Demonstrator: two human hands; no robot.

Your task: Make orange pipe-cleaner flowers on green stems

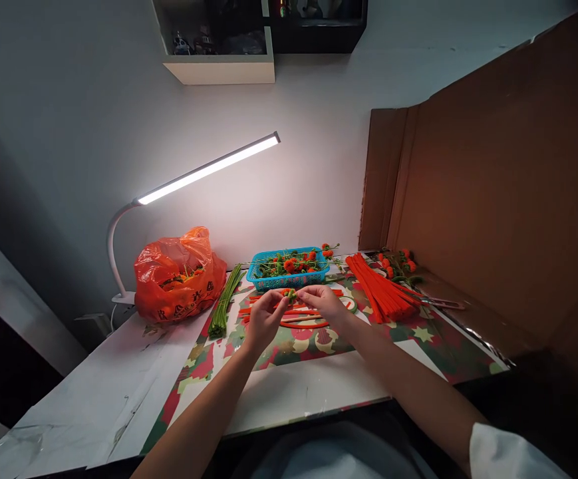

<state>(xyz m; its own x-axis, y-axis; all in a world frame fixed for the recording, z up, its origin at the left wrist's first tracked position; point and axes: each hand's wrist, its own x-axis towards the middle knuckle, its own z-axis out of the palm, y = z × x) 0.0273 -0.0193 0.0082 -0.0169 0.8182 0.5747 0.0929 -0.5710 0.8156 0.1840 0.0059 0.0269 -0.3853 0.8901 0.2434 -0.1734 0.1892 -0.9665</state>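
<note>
Over the middle of the table, my left hand (266, 318) and my right hand (325, 305) meet with fingertips pinched. Between them is a small fuzzy green pipe-cleaner piece (291, 294), with a little orange showing by it. The fingers hide part of its shape. Loose orange pipe cleaners (306, 324) lie on the table just beneath my hands. Right behind them is a blue basket (289, 285) filled with green stems and round orange flowers (289, 266). A roll of green tape (349, 304) rests beside my right wrist.
A bundle of green pipe cleaners (225, 306) lies left, near a red plastic bag (179, 279). At right are a thick orange pipe-cleaner bundle (381, 289), more orange flowers (397, 263) and a scissors-like tool (443, 303). A lit lamp (209, 169) leans overhead; cardboard (493, 186) walls the right.
</note>
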